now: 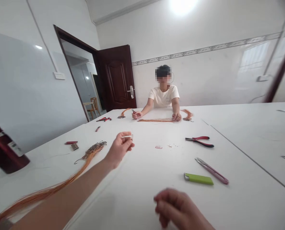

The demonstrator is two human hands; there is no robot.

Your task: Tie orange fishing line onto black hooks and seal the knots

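Observation:
My left hand (120,147) is raised over the middle of the white table (137,195), its thumb and fingers pinched together. A small pale bit shows at its fingertips, too fine to name. A faint thin line runs across the table below that wrist. Beside my left forearm lies a bundle of orange cords (77,175) with a heap of dark metal hooks (94,150) at its end. My right hand (173,206), slightly blurred, is near the front edge with fingers curled in; what they hold, if anything, is hidden. Nearest to it are a green lighter (198,179) and pink thread snips (213,171).
Red-handled pliers (200,140) lie right of centre. A dark red flask (7,150) stands at the left, near a thread spool (74,147) and a red tool (71,142). Opposite sits a person (164,95) holding a tool, with more orange cords (157,120).

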